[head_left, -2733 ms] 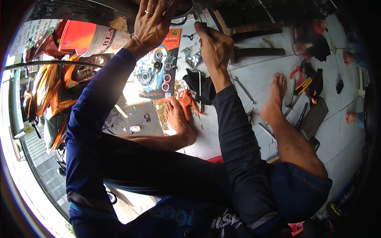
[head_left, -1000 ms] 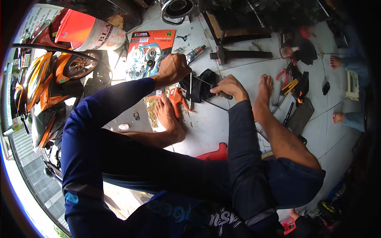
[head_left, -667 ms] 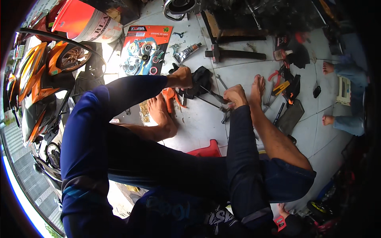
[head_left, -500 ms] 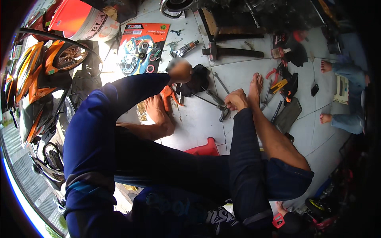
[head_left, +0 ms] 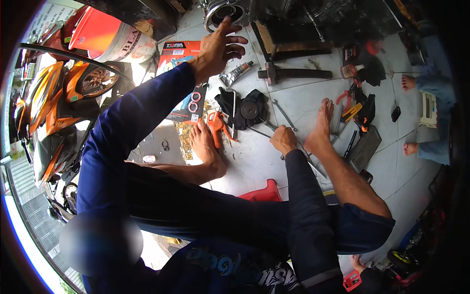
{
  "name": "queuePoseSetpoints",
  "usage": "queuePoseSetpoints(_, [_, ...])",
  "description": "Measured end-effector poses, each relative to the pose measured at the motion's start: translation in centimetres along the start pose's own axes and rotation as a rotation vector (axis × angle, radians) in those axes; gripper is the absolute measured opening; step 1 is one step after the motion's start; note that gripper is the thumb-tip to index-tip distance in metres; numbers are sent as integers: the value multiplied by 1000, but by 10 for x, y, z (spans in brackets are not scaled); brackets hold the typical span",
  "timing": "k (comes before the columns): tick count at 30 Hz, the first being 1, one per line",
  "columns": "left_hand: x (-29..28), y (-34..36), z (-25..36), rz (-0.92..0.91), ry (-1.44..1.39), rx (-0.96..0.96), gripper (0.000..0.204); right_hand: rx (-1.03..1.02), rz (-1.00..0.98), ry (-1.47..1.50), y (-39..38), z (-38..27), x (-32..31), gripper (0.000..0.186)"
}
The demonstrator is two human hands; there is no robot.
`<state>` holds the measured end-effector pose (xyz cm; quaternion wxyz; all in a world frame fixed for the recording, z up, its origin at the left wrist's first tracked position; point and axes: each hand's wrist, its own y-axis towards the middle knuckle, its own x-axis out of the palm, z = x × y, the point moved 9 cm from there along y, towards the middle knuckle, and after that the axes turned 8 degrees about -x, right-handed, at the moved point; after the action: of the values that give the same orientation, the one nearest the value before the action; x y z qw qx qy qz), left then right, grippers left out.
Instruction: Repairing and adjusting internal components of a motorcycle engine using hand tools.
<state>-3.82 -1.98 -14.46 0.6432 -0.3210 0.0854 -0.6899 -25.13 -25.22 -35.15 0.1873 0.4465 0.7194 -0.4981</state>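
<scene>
My left hand [head_left: 221, 46] is raised over the orange gasket card [head_left: 178, 56], fingers spread and empty, near a round metal part [head_left: 220, 12]. My right hand [head_left: 284, 139] is closed on a dark-handled tool [head_left: 270, 126], whose tip reaches toward a dark toothed disc [head_left: 249, 110] lying on black cloth [head_left: 227, 103]. A metal bar lies across that cloth. An orange gun-shaped tool [head_left: 215, 128] is left of the cloth, a silver tube [head_left: 234, 73] above it, and an open-end wrench [head_left: 285, 113] to its right.
Hammer [head_left: 298, 74], pliers and black case [head_left: 362, 149] lie rightward. Someone's bare feet [head_left: 410, 83] are at the far right. My bare feet flank the tools. An orange motorbike [head_left: 66, 108] and red bucket [head_left: 95, 32] are left, a red plastic piece [head_left: 262, 193] below.
My left hand has risen from the cloth and spread its fingers, uncovering the toothed disc. My right hand has shifted slightly down and left, still gripping the tool.
</scene>
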Motion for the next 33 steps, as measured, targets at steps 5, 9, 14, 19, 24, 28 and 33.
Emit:
queuePoseSetpoints(5, [0, 15, 5, 99, -160, -18, 45, 31, 102, -5, 14, 19, 14, 19])
queuePoseSetpoints(9, [-3, 23, 6, 253, -365, 118, 30, 107, 61, 105, 20, 32, 30, 16])
queuePoseSetpoints(14, [-1, 22, 2, 406, -732, 235, 19, 72, -11, 132, 21, 26, 28, 14])
queuePoseSetpoints(19, [4, 21, 7, 406, -898, 241, 5, 20, -12, 272, 12, 23, 22, 16])
queuePoseSetpoints(24, [1, 29, 4, 416, -940, 207, 10, 37, -8, 305, 8, 33, 26, 18])
queuePoseSetpoints(28, [-11, 28, 13, 523, -700, 420, 10, 27, -1, 342, 8, 36, 30, 19])
queuePoseSetpoints(33, [-15, 39, 12, 485, -738, 393, 12, -24, 88, 261, 7, 31, 22, 20])
